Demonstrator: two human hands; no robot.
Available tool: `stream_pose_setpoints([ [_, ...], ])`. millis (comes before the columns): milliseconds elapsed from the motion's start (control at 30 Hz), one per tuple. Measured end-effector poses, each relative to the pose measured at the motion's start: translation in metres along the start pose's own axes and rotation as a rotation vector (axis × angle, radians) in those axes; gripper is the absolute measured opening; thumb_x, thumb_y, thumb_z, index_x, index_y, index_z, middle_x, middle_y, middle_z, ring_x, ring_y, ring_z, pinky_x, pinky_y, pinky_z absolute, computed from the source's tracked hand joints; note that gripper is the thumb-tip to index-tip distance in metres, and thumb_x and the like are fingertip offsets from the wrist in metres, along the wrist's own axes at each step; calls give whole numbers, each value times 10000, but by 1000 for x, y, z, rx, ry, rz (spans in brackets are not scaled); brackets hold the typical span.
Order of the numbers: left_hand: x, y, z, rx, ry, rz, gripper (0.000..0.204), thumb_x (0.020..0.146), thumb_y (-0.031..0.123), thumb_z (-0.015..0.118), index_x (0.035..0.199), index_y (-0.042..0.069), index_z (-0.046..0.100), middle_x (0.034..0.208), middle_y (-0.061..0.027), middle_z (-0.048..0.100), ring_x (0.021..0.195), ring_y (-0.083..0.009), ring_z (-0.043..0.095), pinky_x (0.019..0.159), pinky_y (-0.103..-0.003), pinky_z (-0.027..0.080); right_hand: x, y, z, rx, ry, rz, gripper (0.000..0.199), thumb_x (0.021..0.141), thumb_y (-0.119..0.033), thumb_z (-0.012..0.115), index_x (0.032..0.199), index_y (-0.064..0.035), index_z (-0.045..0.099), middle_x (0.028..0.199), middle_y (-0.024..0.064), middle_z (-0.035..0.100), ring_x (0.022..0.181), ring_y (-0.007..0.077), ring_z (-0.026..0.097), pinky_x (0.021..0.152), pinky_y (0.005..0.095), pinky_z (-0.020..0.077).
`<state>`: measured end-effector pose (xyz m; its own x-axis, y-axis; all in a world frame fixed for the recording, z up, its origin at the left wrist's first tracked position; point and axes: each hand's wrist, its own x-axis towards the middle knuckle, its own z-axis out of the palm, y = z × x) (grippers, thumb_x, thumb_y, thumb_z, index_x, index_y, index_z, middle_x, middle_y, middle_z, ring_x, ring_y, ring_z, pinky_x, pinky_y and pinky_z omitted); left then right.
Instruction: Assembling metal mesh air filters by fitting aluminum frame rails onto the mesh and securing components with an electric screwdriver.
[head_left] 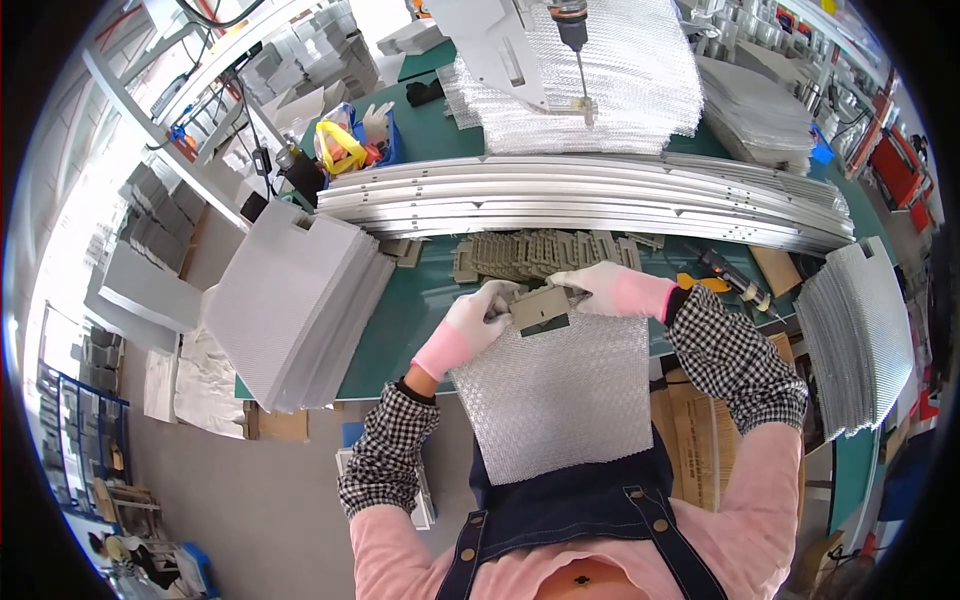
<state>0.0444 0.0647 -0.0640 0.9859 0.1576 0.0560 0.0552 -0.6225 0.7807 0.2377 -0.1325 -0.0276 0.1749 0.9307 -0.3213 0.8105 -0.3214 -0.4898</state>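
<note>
A square sheet of silver mesh [560, 395] lies in front of me, hanging over the near edge of the green table [415, 310]. My left hand [475, 320], in a white and pink glove, grips the left side of a small grey bracket [541, 308] at the sheet's far edge. From the other side my right hand [612, 290], gloved the same way, holds that bracket. Just beyond my hands sits a row of grey brackets [540, 255].
Long curved aluminium rails [590, 200] run across the table's middle. Stacks of mesh sheets stand at the left [295, 305], at the right [860, 330] and at the back [610, 80]. A hanging screwdriver [575, 40] dangles above. A blue bin [355, 140] holds yellow tape.
</note>
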Motion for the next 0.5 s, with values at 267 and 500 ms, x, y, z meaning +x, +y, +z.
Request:
stream_pose_setpoints([
  [267, 0, -2, 9, -1, 98, 128, 189, 865, 6, 628, 1053, 13, 627, 907, -149, 690, 836, -259, 694, 764, -352, 540, 1, 20, 5, 37, -5, -117, 411, 913, -164, 619, 1317, -92, 593, 1166, 178, 671, 1070, 337, 647, 940, 396, 499],
  [500, 6, 36, 2, 143, 147, 231, 225, 815, 124, 709, 1004, 23, 641, 947, -142, 666, 925, -305, 666, 823, -364, 539, -17, -7, 2, 14, -1, 59, 339, 868, -331, 667, 1081, -70, 644, 1020, 176, 693, 1003, 340, 662, 861, 407, 516],
])
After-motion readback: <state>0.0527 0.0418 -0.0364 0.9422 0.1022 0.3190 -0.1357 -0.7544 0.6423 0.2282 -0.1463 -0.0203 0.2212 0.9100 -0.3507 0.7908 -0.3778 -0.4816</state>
